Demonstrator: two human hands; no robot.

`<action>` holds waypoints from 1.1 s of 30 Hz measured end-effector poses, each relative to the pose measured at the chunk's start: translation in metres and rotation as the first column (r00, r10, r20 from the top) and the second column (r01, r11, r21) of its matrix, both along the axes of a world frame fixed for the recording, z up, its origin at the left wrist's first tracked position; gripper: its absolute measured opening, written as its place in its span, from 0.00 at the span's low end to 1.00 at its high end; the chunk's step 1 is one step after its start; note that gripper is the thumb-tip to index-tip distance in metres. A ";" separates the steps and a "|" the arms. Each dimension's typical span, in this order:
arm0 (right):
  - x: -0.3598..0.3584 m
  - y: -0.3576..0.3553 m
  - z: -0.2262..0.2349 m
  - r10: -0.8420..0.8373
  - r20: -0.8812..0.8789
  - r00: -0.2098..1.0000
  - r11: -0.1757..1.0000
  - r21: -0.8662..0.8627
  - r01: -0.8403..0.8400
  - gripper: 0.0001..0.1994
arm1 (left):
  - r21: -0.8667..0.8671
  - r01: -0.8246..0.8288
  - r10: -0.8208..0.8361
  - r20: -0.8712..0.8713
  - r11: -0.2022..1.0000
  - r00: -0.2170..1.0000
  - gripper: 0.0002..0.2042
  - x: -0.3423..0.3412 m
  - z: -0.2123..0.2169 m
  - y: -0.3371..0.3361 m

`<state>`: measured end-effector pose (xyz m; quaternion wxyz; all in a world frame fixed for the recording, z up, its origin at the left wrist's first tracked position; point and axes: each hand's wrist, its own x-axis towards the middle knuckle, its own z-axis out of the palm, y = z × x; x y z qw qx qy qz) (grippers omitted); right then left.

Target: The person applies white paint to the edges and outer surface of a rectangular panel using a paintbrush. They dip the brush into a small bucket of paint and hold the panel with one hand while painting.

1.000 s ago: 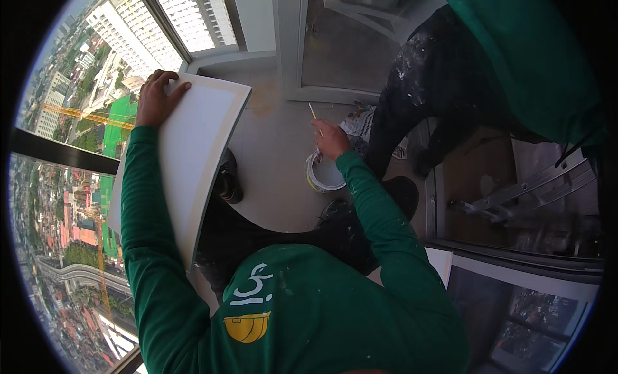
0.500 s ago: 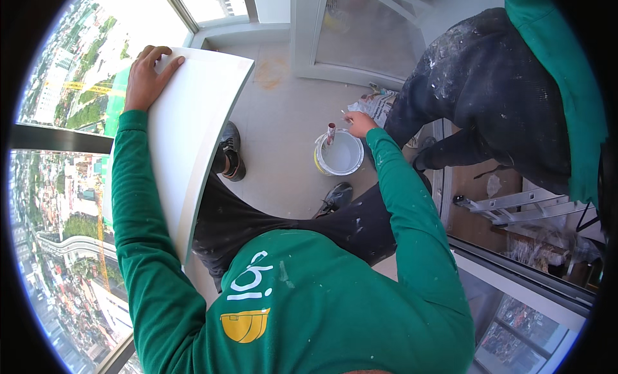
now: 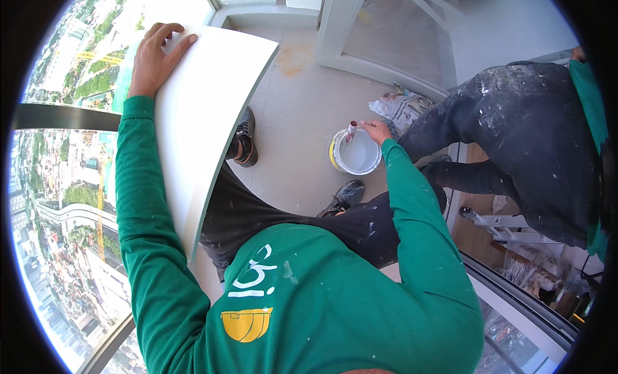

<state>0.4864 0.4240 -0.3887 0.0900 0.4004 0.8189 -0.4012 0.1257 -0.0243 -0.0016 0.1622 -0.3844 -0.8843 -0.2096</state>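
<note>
A large white panel [image 3: 199, 103] with a curved edge stands tilted along my left side. My left hand [image 3: 156, 60] is closed over its far edge, thumb on the broad face. On the floor ahead is a round bucket [image 3: 336, 156] with a white rim and a yellow patch, holding greyish-white paint or filler. A tool with a reddish-brown, smeared handle [image 3: 351, 130] leans up inside it. My right hand [image 3: 376, 130] is over the bucket's far right rim, fingers pinched together close to that handle. Whatever is in the fingers is too small to make out.
At the right a person in paint-specked dark trousers [image 3: 515, 123] stands near the bucket. A crumpled printed bag [image 3: 402, 109] lies beyond it. Beside the sliding door track [image 3: 521, 297] rests a metal ladder [image 3: 508, 224]. Tall windows [image 3: 71, 181] line the left.
My view has shifted, so the bucket appears further right. My right hand has come nearer to the smeared handle. The other person has moved to the right. My left hand keeps its hold.
</note>
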 end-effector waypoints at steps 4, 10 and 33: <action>-0.017 -0.027 0.008 0.116 -0.027 0.993 0.992 -0.040 -0.117 0.34 | 0.025 0.003 -0.002 -0.026 1.000 1.000 0.25 -0.005 -0.005 -0.006; -0.069 -0.120 0.011 0.349 -0.042 0.936 0.936 0.059 -0.347 0.34 | 0.027 0.016 -0.013 -0.076 1.000 0.997 0.25 -0.012 -0.017 -0.014; -0.053 -0.218 0.041 0.746 0.151 0.648 0.647 0.067 -0.760 0.19 | 0.036 -0.035 0.032 0.063 0.999 0.998 0.20 0.024 -0.001 0.006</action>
